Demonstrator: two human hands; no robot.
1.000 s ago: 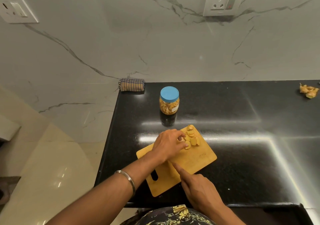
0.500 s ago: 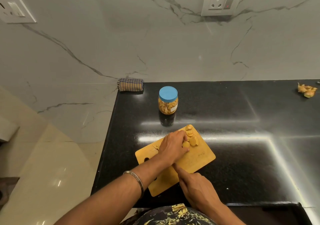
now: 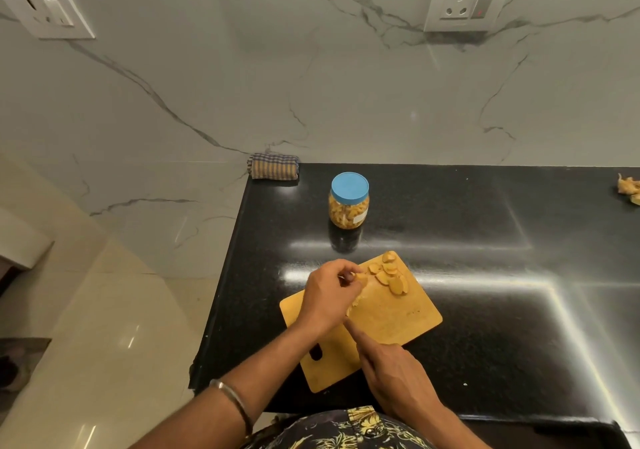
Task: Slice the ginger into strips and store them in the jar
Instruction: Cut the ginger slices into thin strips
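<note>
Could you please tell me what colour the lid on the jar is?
The lid on the jar is light blue, seen clearly in the head view.

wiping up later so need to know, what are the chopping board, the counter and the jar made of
The tan rectangular chopping board looks like wood or bamboo, matte, with faint knife marks. The black countertop looks like polished speckled stone, likely granite, given its sharp light reflections. The clear round jar with a blue lid could be plastic or glass; the lid's flat, dull colour suggests plastic.

Ginger slices (image 3: 390, 273) on board, lidded jar (image 3: 348, 201) behind.
</note>
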